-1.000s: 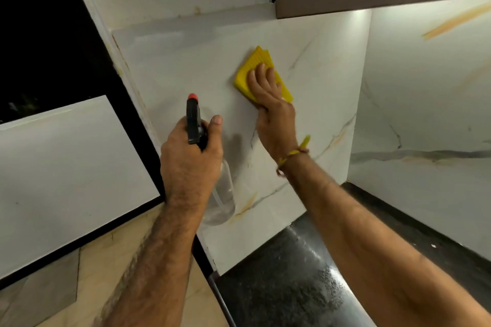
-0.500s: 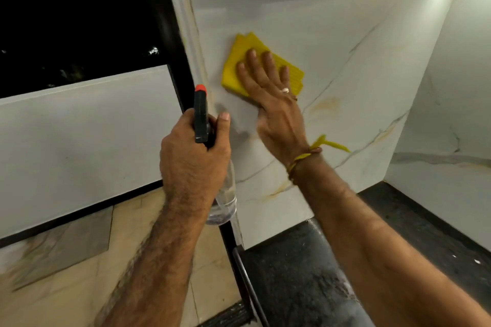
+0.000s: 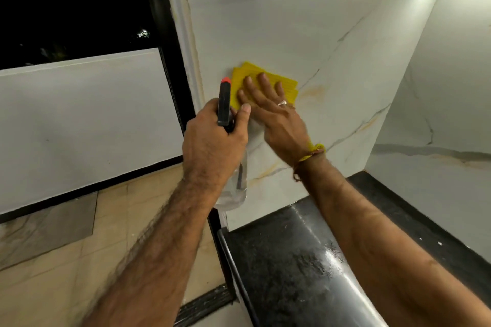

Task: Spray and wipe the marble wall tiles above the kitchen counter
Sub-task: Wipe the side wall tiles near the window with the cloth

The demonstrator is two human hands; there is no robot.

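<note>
Two hands are up at the wall, and we take them from the nearest outward. Our left hand (image 3: 212,138) sits closer to us, fingers and thumb curled round the neck of the spray bottle (image 3: 233,180), which hangs upright with its red-tipped nozzle (image 3: 225,80) aimed at the wall and its clear body below the fist. Just past it, our right hand (image 3: 273,111) lies flat with fingers straight and spread, pressing the yellow cloth (image 3: 268,79) against the marble tile (image 3: 305,34). The cloth sits near the tile's left edge, just beside the white trim (image 3: 183,42), with the black counter (image 3: 292,260) well below. From the cloth, most of the tile stretches away to the right and upward, so we judge the next wipe should run rightward along that span, led by the right hand, while the bottle hand stays clear on the left.
</note>
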